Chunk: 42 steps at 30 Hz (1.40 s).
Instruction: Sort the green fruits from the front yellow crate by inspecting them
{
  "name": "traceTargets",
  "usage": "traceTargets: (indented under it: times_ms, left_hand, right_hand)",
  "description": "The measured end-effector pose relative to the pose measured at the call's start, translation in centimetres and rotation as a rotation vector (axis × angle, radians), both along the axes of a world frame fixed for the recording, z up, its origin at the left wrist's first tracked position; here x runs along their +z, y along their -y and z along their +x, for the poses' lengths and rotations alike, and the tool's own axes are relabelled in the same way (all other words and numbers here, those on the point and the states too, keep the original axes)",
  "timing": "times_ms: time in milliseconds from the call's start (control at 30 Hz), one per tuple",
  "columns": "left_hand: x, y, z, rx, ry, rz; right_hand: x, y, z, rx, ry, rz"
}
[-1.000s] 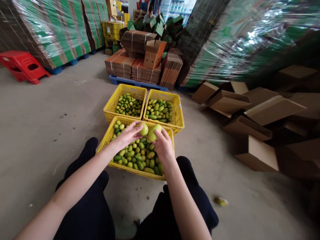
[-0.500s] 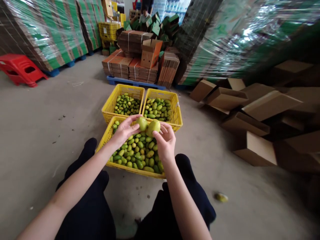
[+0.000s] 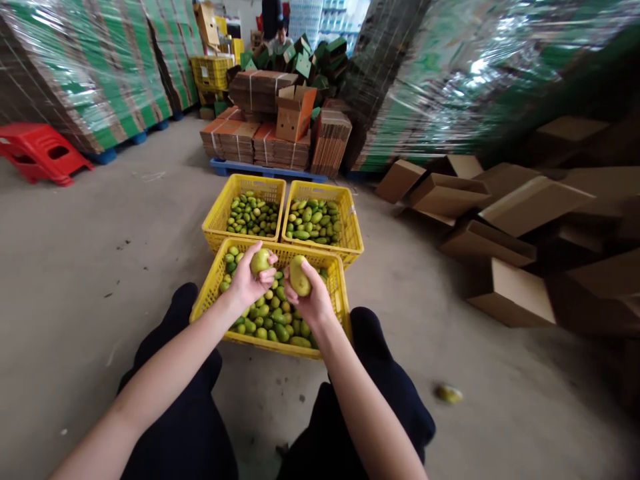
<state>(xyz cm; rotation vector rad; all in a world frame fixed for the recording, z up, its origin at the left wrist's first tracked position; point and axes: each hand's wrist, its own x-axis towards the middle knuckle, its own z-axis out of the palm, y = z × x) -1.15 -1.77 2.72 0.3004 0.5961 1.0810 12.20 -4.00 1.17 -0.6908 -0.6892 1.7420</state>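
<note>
My left hand [image 3: 251, 279] is closed around a green mango [image 3: 260, 263]. In my right hand [image 3: 313, 297] sits a yellow-green mango [image 3: 300, 276], gripped between thumb and fingers. Both hands are held a little apart above the near yellow crate [image 3: 207, 291], which is filled with many green and yellowish mangoes [image 3: 280, 319]. My hands and forearms hide part of that crate's contents. Behind it stand two more yellow crates, the back left one [image 3: 214, 217] and the back right one [image 3: 353, 227], both with mangoes inside.
A single mango [image 3: 449, 393] lies on the floor to the right. Open cardboard boxes [image 3: 515, 287] are heaped at the right. Flattened cartons [image 3: 280, 150] sit on a blue pallet [image 3: 250, 168] ahead. At the left stands a red stool [image 3: 45, 152]. Another person [image 3: 281, 41] is far back.
My hands have moved apart and slightly down, each with its mango. The mangoes, close together before, are now separated and turned, with the fingers wrapped further round them.
</note>
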Motion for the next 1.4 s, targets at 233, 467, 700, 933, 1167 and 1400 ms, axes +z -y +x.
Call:
traceTargets:
  times_ms: [233,467,700,933,1167,1400]
  left_hand:
    - [-1.8,-1.0,0.9,0.104,-0.062,-0.071]
    - [-0.8,-0.7,0.6,0.077,-0.048,-0.169]
    - [-0.3,-0.5,0.2,0.052,-0.166,-0.157]
    - [-1.4,-0.8,0.2,0.079,-0.282,-0.300]
    - [-0.5,-0.8,0.2,0.076,-0.159,-0.114]
    - [-1.2,-0.9,-0.2,-0.071,-0.285,-0.199]
  right_hand:
    - [-0.8,-0.8,-0.4,-0.124,0.029,-0.059]
    - [-1.1,-1.0,-0.1,-0.203,0.124,-0.164]
    - [-0.5,-0.2,-0.2,-0.224,0.119,-0.028]
    - [-1.0,-0.6,-0.4,-0.230,0.159,-0.117]
    - [-0.6,-0.3,-0.2,-0.199,0.174,-0.034]
    - [-0.8,-0.4,-0.1,-0.183,0.205,-0.083]
